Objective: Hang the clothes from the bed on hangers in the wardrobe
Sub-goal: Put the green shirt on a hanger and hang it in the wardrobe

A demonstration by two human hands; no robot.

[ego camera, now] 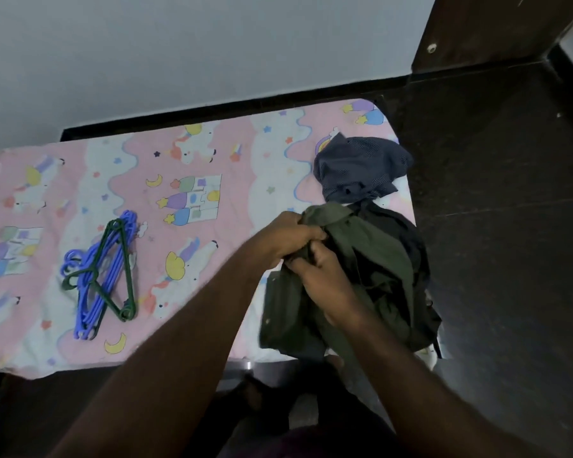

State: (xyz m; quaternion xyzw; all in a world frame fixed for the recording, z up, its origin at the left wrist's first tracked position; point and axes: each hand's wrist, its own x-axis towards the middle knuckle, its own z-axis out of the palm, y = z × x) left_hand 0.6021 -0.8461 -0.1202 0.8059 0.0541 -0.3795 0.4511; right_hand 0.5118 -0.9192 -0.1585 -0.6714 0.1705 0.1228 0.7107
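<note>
Both grips are clamped on the green shirt (374, 259), left grip (291, 239) high, right grip (325, 285) just under it, likely hunting the neck opening for a hanger. A black garment (407, 236) and navy shirt (358, 166) lie just beyond. The hangers (103, 276) wait well left across open bed (212, 153); its edge runs close on the right

A bed (212, 153) under a pink cartoon-print sheet (139, 160) carries a stack of blue and green hangers (103, 279) toward its left. At its right end lies a heap of clothes: a dark blue garment (358, 166) farthest, a black garment (407, 239) and an olive-green garment (377, 259) nearer.
</note>
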